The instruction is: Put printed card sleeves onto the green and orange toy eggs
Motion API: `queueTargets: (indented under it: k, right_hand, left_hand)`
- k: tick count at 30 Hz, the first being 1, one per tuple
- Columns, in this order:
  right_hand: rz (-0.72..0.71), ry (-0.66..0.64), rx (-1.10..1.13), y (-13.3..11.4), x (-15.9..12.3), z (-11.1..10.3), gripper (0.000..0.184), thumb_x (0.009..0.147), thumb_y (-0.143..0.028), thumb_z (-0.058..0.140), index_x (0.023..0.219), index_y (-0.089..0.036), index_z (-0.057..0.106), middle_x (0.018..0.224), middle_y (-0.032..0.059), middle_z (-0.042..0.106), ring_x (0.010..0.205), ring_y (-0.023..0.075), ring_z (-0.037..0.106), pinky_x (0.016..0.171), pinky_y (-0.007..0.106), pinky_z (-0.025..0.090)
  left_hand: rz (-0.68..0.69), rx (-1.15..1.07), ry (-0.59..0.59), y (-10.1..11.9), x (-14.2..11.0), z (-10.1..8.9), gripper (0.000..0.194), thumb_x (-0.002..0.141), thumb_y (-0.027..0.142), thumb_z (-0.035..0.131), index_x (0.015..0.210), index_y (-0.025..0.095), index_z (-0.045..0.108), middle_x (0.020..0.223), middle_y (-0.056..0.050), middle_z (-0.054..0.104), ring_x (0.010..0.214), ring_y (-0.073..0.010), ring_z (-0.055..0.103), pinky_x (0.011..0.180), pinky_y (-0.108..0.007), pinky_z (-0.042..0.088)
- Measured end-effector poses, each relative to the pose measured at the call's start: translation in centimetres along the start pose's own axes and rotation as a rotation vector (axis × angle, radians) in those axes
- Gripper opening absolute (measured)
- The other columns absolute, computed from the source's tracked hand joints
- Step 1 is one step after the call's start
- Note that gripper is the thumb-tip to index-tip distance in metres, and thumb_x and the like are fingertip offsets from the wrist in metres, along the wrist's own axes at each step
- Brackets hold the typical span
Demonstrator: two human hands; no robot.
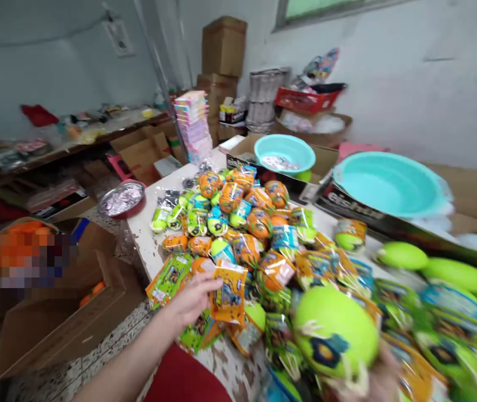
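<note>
My left hand [194,298] pinches an orange printed packet [229,296] by its left edge, just above the pile on the table. In my right hand [382,374] is a large lime-green egg-shaped toy [334,326] with a dark eye-like patch and pale claw-like pieces, slightly blurred. Its lower side hides most of my fingers. Between and beyond both hands spreads a heap of wrapped orange and green egg-shaped toys [259,222] with printed packets. Under my left hand lies a green-and-orange packet [171,279].
A worn white table [141,237] bears the heap. Behind it are turquoise basins [389,187] in open cartons, and a stack of pastel boxes [193,125]. More green eggs [401,255] lie at right. On the left stand a bowl of silvery pieces [121,200] and open cardboard boxes [54,329].
</note>
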State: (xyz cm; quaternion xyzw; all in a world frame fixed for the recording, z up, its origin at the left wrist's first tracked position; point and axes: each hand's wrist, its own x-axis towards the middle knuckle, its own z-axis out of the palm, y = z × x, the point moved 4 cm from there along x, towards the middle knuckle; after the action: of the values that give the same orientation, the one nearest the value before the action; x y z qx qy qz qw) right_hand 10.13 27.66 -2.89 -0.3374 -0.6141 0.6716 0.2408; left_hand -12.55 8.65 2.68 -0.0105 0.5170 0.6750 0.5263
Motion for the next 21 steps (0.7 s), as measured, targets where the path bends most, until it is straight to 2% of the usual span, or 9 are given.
queueTargets:
  k: [2, 4, 5, 7, 9, 11, 14, 19, 21]
  right_hand:
    - [0.248, 0.007, 0.341, 0.1, -2.7, 2.6, 0.058, 0.081, -0.062, 0.041, 0.122, -0.025, 0.056, 0.103, 0.012, 0.069, 0.102, 0.0345, 0.061, 0.084, 0.059, 0.045]
    - [0.5, -0.013, 0.659, 0.2, -4.5, 5.6, 0.06, 0.078, -0.066, 0.044, 0.117, -0.023, 0.059, 0.099, 0.011, 0.071, 0.099, 0.0341, 0.063, 0.084, 0.059, 0.045]
    - [0.59, -0.034, 0.757, 0.2, -5.2, 6.7, 0.06, 0.075, -0.067, 0.049, 0.113, -0.022, 0.06, 0.096, 0.0109, 0.071, 0.097, 0.0338, 0.064, 0.084, 0.058, 0.046]
    - [0.676, -0.085, 0.842, 0.5, -6.5, 8.0, 0.055, 0.069, -0.06, 0.064, 0.105, -0.018, 0.063, 0.092, 0.0112, 0.072, 0.094, 0.0329, 0.065, 0.083, 0.054, 0.048]
    - [0.669, -0.156, 0.833, 0.9, -7.5, 8.2, 0.049, 0.064, -0.045, 0.074, 0.102, -0.015, 0.064, 0.093, 0.012, 0.072, 0.093, 0.0314, 0.065, 0.084, 0.049, 0.049]
    - [0.633, -0.228, 0.784, 1.1, -8.2, 7.9, 0.044, 0.065, -0.033, 0.076, 0.103, -0.015, 0.063, 0.098, 0.0116, 0.071, 0.094, 0.0287, 0.066, 0.085, 0.044, 0.049]
    - [0.606, -0.319, 0.702, 0.7, -8.7, 7.6, 0.044, 0.068, -0.029, 0.073, 0.109, -0.016, 0.061, 0.105, 0.0103, 0.069, 0.094, 0.0256, 0.066, 0.084, 0.039, 0.05]
    - [0.573, -0.431, 0.566, -1.2, -8.7, 7.8, 0.062, 0.062, -0.027, 0.077, 0.12, -0.02, 0.055, 0.11, 0.0073, 0.067, 0.097, 0.0256, 0.063, 0.085, 0.038, 0.049]
    - [0.57, -0.474, 0.531, -1.6, -8.8, 8.1, 0.067, 0.061, -0.025, 0.078, 0.123, -0.022, 0.052, 0.112, 0.0052, 0.066, 0.101, 0.025, 0.062, 0.089, 0.038, 0.047]
  left_hand:
    - [-0.031, 0.046, -0.097, 0.2, -0.5, 0.9, 0.035, 0.068, 0.026, 0.075, 0.099, 0.012, 0.067, 0.099, -0.011, 0.071, 0.088, -0.0232, 0.066, 0.083, -0.035, 0.049]
    - [-0.055, 0.081, -0.125, 0.1, -0.9, 1.5, 0.035, 0.068, 0.027, 0.075, 0.1, 0.013, 0.067, 0.097, -0.01, 0.071, 0.085, -0.0219, 0.066, 0.082, -0.034, 0.049]
    - [-0.07, 0.102, -0.14, -0.1, -1.0, 1.7, 0.034, 0.069, 0.027, 0.075, 0.099, 0.013, 0.068, 0.096, -0.01, 0.071, 0.084, -0.0211, 0.066, 0.082, -0.034, 0.049]
    - [-0.1, 0.147, -0.178, -0.5, -1.3, 2.2, 0.032, 0.069, 0.028, 0.075, 0.096, 0.012, 0.069, 0.094, -0.01, 0.072, 0.081, -0.0197, 0.066, 0.082, -0.032, 0.048]
    - [-0.114, 0.196, -0.197, -0.8, -1.4, 2.5, 0.03, 0.068, 0.029, 0.075, 0.092, 0.013, 0.07, 0.091, -0.009, 0.072, 0.078, -0.0183, 0.066, 0.08, -0.03, 0.048]
    - [-0.122, 0.239, -0.204, -1.1, -1.4, 2.7, 0.027, 0.068, 0.03, 0.075, 0.09, 0.013, 0.07, 0.089, -0.008, 0.073, 0.077, -0.0177, 0.065, 0.078, -0.029, 0.047]
    - [-0.165, 0.294, -0.255, -1.3, -1.1, 3.0, 0.028, 0.068, 0.032, 0.075, 0.087, 0.012, 0.071, 0.087, -0.008, 0.073, 0.08, -0.0188, 0.064, 0.08, -0.03, 0.046]
    - [-0.224, 0.462, -0.352, -2.0, -0.7, 4.2, 0.022, 0.068, 0.032, 0.073, 0.078, 0.012, 0.072, 0.081, -0.006, 0.072, 0.073, -0.016, 0.062, 0.077, -0.027, 0.044]
    - [-0.258, 0.514, -0.405, -2.4, -0.9, 5.1, 0.023, 0.069, 0.032, 0.073, 0.08, 0.012, 0.072, 0.079, -0.006, 0.072, 0.069, -0.0158, 0.061, 0.074, -0.027, 0.044]
